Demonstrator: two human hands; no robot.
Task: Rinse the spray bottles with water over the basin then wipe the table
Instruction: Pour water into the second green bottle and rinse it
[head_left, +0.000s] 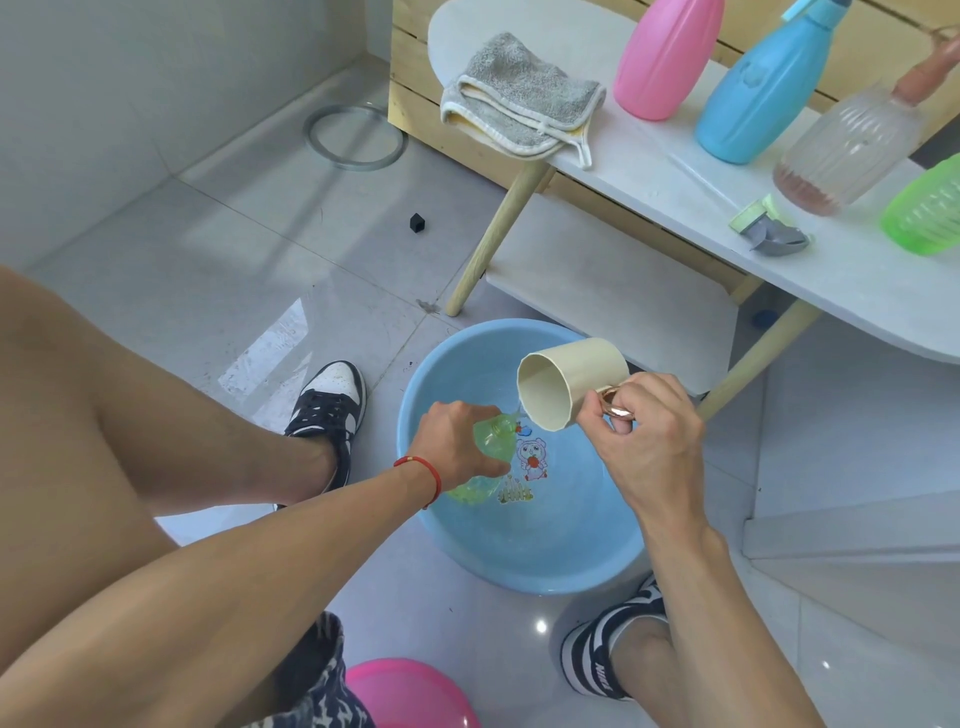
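Currently: pour step.
Left hand: grips green bottle (neck up) over basin.
Right hand: holds cup; tilt slowly, aim at neck.

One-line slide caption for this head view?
Right hand tips a cream cup toward the green bottle held by the left hand over the blue basin.

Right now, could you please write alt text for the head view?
Over a blue basin, the right hand tips a cup into a green bottle held by the left hand. More bottles and a towel sit on the table.
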